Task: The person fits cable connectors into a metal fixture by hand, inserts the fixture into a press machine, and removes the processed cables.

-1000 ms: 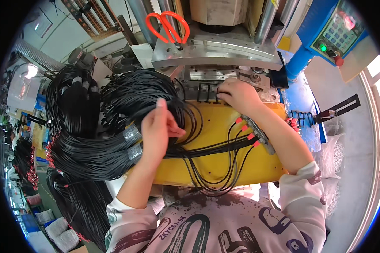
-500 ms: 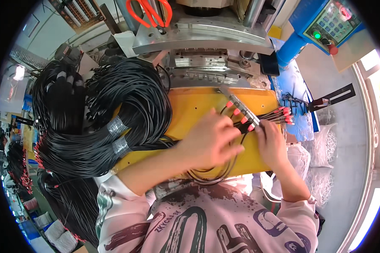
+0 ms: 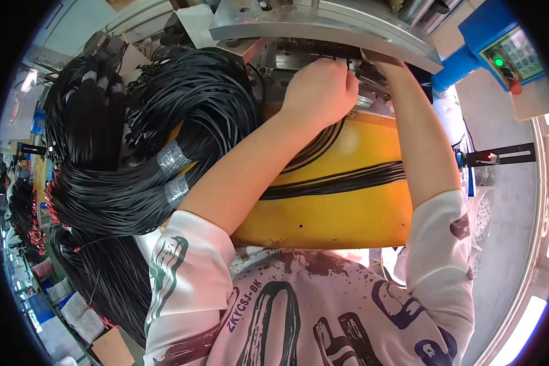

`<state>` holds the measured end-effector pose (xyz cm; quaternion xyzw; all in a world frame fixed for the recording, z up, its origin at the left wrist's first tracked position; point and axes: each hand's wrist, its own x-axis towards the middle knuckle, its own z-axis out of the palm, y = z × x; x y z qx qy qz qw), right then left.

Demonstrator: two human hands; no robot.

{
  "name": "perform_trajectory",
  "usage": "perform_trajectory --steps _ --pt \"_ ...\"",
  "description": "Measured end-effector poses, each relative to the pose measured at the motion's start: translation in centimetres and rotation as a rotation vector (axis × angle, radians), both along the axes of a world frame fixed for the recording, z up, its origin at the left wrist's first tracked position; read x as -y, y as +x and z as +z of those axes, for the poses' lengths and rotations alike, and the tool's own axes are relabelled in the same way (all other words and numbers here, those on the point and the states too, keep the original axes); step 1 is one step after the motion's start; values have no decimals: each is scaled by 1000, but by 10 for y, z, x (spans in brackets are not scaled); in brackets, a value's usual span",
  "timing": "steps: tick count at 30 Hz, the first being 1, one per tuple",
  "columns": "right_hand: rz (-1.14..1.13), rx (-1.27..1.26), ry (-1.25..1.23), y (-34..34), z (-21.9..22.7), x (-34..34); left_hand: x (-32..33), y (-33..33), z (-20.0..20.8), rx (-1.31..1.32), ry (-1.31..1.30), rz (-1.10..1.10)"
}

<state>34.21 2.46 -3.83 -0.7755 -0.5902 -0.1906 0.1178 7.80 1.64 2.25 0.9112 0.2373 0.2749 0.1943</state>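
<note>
Both arms reach forward to the metal mold [image 3: 287, 60] under the press's thick plate. My left hand [image 3: 323, 91] is closed in a fist over the mold, knuckles up; what its fingers grip is hidden. Several black cables [image 3: 314, 148] curve out from below it onto the yellow board [image 3: 323, 222]. Close by on the right, my right hand [image 3: 385, 63] is tucked under the plate's edge, its fingers mostly out of sight. The slim metal bar seen earlier cannot be made out now. Another bundle of black cables [image 3: 348, 181] lies across the board, passing behind my right forearm.
Large coiled bundles of black cable [image 3: 195, 91], bound with clear wrap [image 3: 172, 157], fill the left side. The press plate [image 3: 329, 27] overhangs my hands. A blue control box [image 3: 500, 46] with a lit green button stands at the right, above a slotted black bracket [image 3: 500, 155].
Both hands have moved forward from above the yellow board to the mold under the press. The metal bar with red-tipped cables, held in my right hand before, has gone from sight.
</note>
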Motion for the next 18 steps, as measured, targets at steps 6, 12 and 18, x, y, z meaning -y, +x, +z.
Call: perform_trajectory --steps 6,12,18 --pt "72 -1074 -21 -47 42 26 -4 -8 1 -127 39 189" --pt "113 -817 -94 -89 71 32 -16 -1 -4 -174 39 363" --pt "211 -787 -9 -79 58 31 -18 -5 -16 -152 67 351"
